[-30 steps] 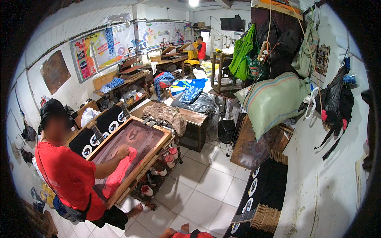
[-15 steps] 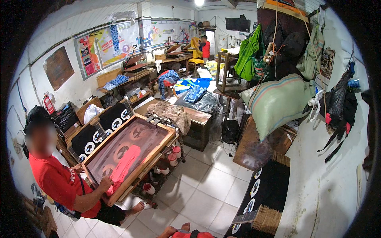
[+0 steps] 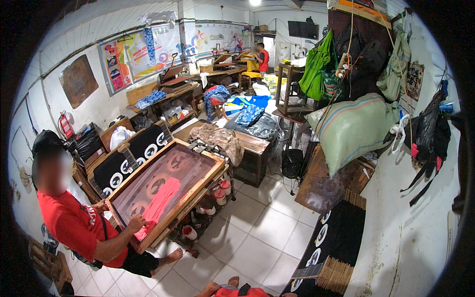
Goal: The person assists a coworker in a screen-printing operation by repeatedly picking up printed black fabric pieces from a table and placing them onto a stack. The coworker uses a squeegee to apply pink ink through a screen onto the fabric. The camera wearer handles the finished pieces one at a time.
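Observation:
My left hand (image 3: 212, 288) shows only partly at the bottom edge beside my red clothing and a foot; its fingers are unclear. A sliver of my right hand (image 3: 289, 295) is at the bottom edge, near black printed panels (image 3: 321, 237) with white ring designs on a slatted stack. At left, a co-worker (image 3: 81, 222) in red stands at a wooden-framed screen (image 3: 143, 188) streaked with red ink (image 3: 163, 203), one hand on its left side, the other at the ink near the front corner.
Paint cans (image 3: 220, 195) stand below the screen rack. Ahead are a crowded worktable (image 3: 252, 141) and a black bag (image 3: 292, 163). A stuffed woven sack (image 3: 354, 133) and hanging bags (image 3: 311, 69) are at right. Another person (image 3: 262, 59) in red works at the back.
The co-worker's hand has moved back along the screen to its near end, the other has come to the frame, and the body has shifted. My view has turned slightly left.

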### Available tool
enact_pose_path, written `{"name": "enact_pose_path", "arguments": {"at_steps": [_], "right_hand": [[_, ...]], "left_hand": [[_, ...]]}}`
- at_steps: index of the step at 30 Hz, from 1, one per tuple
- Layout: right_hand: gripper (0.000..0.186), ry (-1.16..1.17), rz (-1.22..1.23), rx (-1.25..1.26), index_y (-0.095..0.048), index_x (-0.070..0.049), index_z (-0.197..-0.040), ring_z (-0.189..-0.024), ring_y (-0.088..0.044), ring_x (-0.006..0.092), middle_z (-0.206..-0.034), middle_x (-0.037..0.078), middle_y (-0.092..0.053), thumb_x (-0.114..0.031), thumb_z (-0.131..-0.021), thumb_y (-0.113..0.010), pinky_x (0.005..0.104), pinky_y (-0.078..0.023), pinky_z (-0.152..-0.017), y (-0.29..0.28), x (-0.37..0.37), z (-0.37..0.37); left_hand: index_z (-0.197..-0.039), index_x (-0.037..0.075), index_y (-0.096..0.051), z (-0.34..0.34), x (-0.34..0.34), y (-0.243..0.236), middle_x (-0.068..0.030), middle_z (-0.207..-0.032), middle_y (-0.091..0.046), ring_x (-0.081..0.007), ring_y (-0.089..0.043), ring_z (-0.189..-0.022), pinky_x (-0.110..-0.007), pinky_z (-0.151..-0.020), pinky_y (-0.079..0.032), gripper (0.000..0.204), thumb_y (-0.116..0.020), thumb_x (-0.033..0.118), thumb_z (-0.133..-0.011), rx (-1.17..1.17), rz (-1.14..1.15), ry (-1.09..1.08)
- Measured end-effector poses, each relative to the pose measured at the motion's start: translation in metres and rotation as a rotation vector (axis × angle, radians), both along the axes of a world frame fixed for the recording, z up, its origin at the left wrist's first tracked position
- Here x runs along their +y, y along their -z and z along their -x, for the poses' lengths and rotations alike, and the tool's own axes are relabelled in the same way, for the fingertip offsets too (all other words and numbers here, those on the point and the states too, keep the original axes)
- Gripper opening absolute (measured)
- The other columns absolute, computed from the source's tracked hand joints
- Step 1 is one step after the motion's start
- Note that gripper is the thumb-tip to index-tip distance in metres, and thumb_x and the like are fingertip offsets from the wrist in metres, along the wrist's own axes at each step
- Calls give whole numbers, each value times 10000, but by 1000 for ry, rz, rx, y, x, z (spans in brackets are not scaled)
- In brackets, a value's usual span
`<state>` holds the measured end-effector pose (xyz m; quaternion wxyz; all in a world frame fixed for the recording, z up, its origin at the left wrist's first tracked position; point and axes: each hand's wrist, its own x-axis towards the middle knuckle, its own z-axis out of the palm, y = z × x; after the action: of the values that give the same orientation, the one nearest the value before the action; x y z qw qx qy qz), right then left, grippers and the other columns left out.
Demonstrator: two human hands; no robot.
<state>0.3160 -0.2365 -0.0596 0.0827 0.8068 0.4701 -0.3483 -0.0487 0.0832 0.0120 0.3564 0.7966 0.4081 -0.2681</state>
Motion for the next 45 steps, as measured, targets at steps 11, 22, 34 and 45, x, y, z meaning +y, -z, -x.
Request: {"name": "enact_pose_path", "arguments": {"at_steps": [11, 22, 34, 45], "right_hand": [[264, 17, 93, -95, -698, -173, -805, -728, -658, 248, -783, 70, -671, -390, -716, -578, 411, -512, -608, 35, -13, -5], [262, -55, 40, -87, -697, -150, -806, -716, -654, 263, -770, 70, -670, -348, -707, -557, 403, -508, -582, 3, -11, -7], [257, -26, -67, 43, -676, -167, -859, -779, -639, 261, -814, 53, -662, -382, -758, -578, 408, -499, -655, -17, -20, -22], [221, -69, -41, -6, -659, -220, -785, -717, -631, 240, -735, 32, -641, -421, -713, -603, 386, -488, -613, -55, -7, -33]], "left_hand": [[-924, 175, -666, 9, 8, 29, -80, -850, -659, -236, -627, -751, -366, -669, -501, 237, -611, 240, -703, -88, -116, 361], [-877, 121, -674, -3, -1, 21, -102, -823, -659, -228, -612, -713, -365, -652, -487, 258, -604, 295, -700, -51, 20, 65], [-852, 66, -673, -14, -28, 14, -147, -836, -650, -266, -605, -727, -373, -664, -480, 330, -611, 335, -673, -84, 142, -541], [-853, 38, -665, -25, -31, -28, -184, -885, -641, -306, -612, -782, -381, -699, -479, 376, -597, 358, -668, -109, 73, -596]]}}
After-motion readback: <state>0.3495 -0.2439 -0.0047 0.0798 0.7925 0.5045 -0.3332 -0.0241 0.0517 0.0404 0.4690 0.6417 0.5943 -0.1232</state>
